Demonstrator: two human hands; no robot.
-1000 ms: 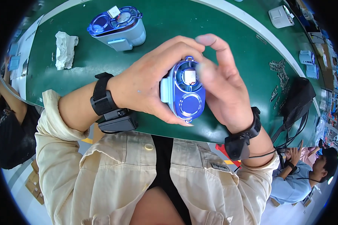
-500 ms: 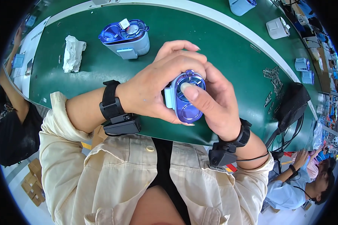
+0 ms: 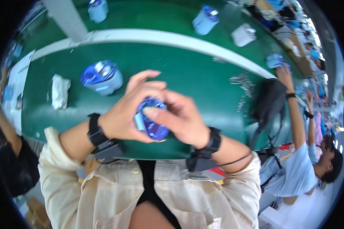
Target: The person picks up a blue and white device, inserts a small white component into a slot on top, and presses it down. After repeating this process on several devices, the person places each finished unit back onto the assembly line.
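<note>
A glossy, oval-topped blue plastic unit with a light-blue side tab [image 3: 156, 130] is held just inside the near edge of the green tabletop [image 3: 160, 57], roughly midway along; whether it is rested there or lifted cannot be told. It is gripped along its left side by the left hand [image 3: 130, 110], while its other side is enclosed by the right hand [image 3: 184, 120], whose thumb [image 3: 163, 117] is laid across the top. If that thumb is pressed off-centre, the unit could be tipped out of the left grip, or its top scuffed or cracked. Should both grips be slackened, it could be dropped over the near edge. The thin black cable [image 3: 235, 163] at the right forearm could be snagged if the arm is swung wide.
</note>
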